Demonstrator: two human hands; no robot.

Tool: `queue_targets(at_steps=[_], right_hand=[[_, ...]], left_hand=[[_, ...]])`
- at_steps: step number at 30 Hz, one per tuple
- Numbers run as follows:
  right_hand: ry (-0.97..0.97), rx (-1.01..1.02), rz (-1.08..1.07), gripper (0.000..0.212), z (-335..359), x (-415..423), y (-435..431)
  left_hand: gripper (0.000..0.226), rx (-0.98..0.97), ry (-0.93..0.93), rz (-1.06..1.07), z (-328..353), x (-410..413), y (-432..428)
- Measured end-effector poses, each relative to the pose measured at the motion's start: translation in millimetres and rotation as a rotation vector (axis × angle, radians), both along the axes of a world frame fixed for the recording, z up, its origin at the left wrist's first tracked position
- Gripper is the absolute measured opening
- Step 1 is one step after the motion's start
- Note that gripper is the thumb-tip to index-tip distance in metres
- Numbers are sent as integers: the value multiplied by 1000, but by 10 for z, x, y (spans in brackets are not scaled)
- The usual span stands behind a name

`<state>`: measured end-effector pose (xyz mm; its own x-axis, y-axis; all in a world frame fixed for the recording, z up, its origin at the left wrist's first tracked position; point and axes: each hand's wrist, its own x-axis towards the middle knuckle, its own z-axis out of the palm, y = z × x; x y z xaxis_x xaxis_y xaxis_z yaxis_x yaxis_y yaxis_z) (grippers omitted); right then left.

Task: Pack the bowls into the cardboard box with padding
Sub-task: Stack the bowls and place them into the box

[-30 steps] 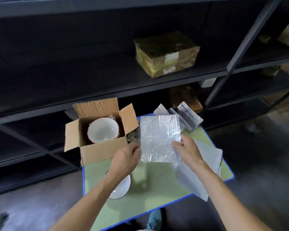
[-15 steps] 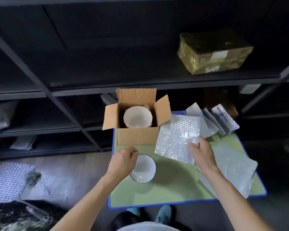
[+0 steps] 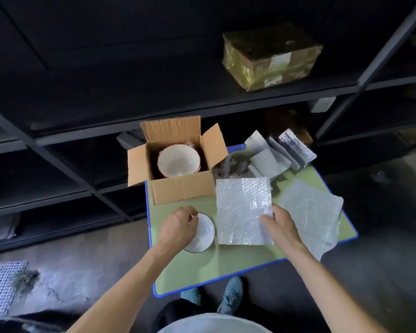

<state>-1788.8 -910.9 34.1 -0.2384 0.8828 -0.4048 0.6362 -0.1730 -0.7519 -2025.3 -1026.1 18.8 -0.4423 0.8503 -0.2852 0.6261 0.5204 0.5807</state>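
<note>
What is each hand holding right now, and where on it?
The left hand grips the dark-rimmed bowl on the table by its left rim; the right hand pinches the bubble wrap sheet at its right edge, near the lower corner.

Dim room. Black metal shelving (image 3: 202, 109) fills the bkgd, w/ a diagonal brace (image 3: 58, 162) across the lower bays. One parcel (image 3: 269, 56) in yellowish film sits on an upper shelf to the rt (white label on its front). Floor (image 3: 94, 255) is grey concrete, scuffed. Small green table (image 3: 226, 267) w/ blue edge stands in front of the shelving. White mesh mat (image 3: 0, 284) lies on the floor, bottom left.
</note>
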Motion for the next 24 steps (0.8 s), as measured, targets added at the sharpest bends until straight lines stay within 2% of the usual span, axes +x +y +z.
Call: queue_targets(at_steps=[6, 12, 18, 24], right_hand=[[-45, 6, 9, 22, -88, -51, -155], [-110, -28, -44, 25, -192, -35, -300], [-129, -58, -82, 20, -257, 13, -347], [-134, -79, -97, 18, -305, 55, -355]], left_hand=[[38, -41, 78, -55, -101, -84, -109], [48, -194, 167, -110, -233, -141, -164], [56, -258, 133, -140, -371, -208, -144], [51, -275, 71, -108, -365, -221, -99]])
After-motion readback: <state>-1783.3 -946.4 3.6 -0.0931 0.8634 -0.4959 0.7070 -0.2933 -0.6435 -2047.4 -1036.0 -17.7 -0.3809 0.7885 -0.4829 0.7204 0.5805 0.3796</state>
